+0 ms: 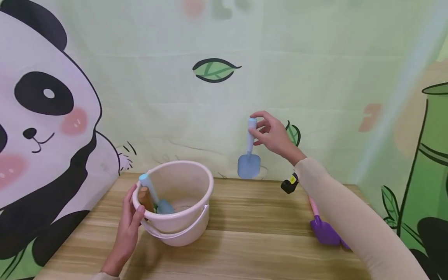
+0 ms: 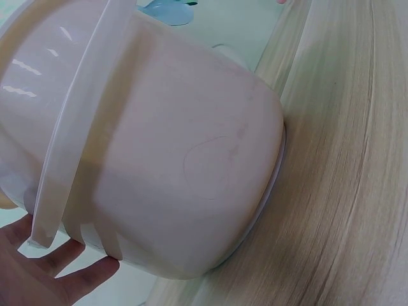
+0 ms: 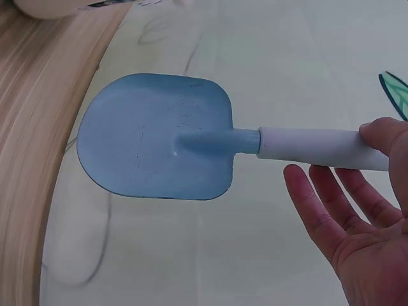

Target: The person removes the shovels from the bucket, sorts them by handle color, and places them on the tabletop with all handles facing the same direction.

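Observation:
My right hand (image 1: 274,134) pinches the pale handle of a small blue hand shovel (image 1: 249,165), raised above the table with its blade pointing down. In the right wrist view the shovel's blue blade (image 3: 159,137) shows whole, the thumb on one side of the handle and fingertips on the other. My left hand (image 1: 127,225) holds the left side of a pale pink bucket (image 1: 183,229) near its rim. Inside the bucket lean a second blue shovel (image 1: 150,188) and a brown wooden-looking piece (image 1: 145,198), partly hidden by the rim.
A wood-grain table (image 1: 255,241) carries the bucket. On its right lies a purple shovel (image 1: 325,232) with a pink handle, partly covered by my right sleeve (image 1: 336,194). A black device (image 1: 288,186) shows at the right wrist. Behind hangs a cloth backdrop (image 1: 157,97) with a panda print.

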Motion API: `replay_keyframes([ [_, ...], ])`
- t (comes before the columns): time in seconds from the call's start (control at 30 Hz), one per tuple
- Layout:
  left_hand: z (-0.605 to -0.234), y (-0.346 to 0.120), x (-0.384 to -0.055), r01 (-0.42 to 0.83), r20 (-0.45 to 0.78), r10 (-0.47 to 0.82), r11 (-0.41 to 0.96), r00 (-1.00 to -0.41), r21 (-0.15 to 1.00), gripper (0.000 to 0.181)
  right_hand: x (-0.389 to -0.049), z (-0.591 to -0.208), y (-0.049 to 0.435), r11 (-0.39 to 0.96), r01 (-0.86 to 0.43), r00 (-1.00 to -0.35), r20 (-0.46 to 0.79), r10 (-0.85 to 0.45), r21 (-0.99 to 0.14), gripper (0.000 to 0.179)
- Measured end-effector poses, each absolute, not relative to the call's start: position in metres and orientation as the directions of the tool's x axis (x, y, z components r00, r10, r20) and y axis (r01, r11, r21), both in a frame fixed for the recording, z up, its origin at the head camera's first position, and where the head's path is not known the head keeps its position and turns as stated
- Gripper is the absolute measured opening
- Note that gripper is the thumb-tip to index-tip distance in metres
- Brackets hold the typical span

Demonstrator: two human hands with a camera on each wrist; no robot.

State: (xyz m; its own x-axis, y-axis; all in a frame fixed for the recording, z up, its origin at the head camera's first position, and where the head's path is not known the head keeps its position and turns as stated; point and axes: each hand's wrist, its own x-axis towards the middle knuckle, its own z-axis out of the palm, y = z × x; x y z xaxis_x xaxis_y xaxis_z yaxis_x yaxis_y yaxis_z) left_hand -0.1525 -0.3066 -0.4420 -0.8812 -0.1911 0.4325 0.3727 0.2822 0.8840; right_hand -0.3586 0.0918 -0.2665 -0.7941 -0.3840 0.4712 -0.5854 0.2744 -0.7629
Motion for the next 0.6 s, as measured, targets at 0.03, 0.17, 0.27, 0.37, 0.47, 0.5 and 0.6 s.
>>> replay_keyframes([
  [0.03,-0.442,-0.307,-0.153,0.372,0.432,-0.190,0.283,-0.882,0.884,0.061,-0.359,-0.268,0.096,0.279,-0.582,-0.797,0.468,-0.382,-0.764,0.045],
  [0.17,-0.441,-0.307,-0.153,0.373,0.431,-0.185,0.282,-0.883,0.884,0.060,-0.362,-0.276,0.111,0.289,-0.581,-0.799,0.464,-0.382,-0.761,0.046],
  [0.27,-0.441,-0.307,-0.153,0.373,0.430,-0.185,0.274,-0.884,0.886,0.060,-0.363,-0.282,0.122,0.299,-0.583,-0.799,0.467,-0.378,-0.756,0.045],
  [0.37,-0.441,-0.307,-0.153,0.369,0.425,-0.183,0.273,-0.887,0.888,0.060,-0.363,-0.288,0.132,0.316,-0.577,-0.807,0.464,-0.366,-0.753,0.045],
  [0.47,-0.441,-0.307,-0.153,0.365,0.420,-0.179,0.272,-0.890,0.890,0.060,-0.362,-0.294,0.142,0.337,-0.560,-0.820,0.451,-0.352,-0.757,0.045],
  [0.5,-0.441,-0.307,-0.153,0.365,0.419,-0.177,0.272,-0.891,0.891,0.061,-0.362,-0.295,0.146,0.341,-0.554,-0.825,0.446,-0.346,-0.760,0.046],
  [0.6,-0.441,-0.306,-0.152,0.371,0.421,-0.174,0.261,-0.890,0.892,0.061,-0.362,-0.301,0.157,0.360,-0.539,-0.837,0.436,-0.332,-0.761,0.046],
])
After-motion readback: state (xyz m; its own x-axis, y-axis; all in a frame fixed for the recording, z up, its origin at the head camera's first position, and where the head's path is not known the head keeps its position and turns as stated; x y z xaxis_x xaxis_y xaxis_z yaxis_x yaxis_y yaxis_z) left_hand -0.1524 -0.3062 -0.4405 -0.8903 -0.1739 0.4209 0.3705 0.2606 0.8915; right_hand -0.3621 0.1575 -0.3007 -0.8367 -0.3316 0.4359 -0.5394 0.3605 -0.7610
